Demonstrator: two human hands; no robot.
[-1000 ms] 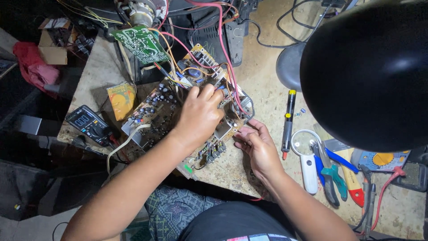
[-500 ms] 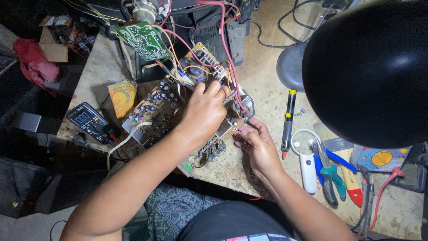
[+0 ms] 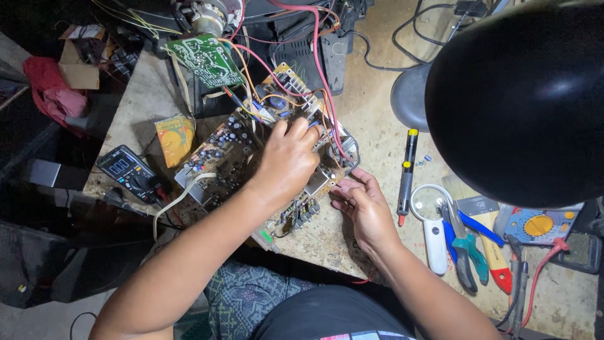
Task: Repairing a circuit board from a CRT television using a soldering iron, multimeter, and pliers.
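Observation:
A large brown circuit board (image 3: 220, 151), crowded with components and wires, lies tilted on the wooden bench (image 3: 371, 145). My left hand (image 3: 286, 160) rests on top of it, fingers curled down among the parts near the red and orange wires (image 3: 314, 63). My right hand (image 3: 365, 204) grips the board's right edge, thumb and fingers pinching it near a metal part (image 3: 318, 181). A smaller green circuit board (image 3: 206, 60) hangs on wires behind it.
A black multimeter (image 3: 129, 171) sits left of the board, a yellow packet (image 3: 176, 137) beside it. To the right lie a black pen-shaped tool (image 3: 407, 170), a magnifying glass (image 3: 431, 214), pliers (image 3: 462, 245) and a second meter (image 3: 535, 223). A black lamp shade (image 3: 522, 94) blocks the upper right.
My left hand has shifted slightly up the board toward the wires. My right hand has stayed at the board's right edge.

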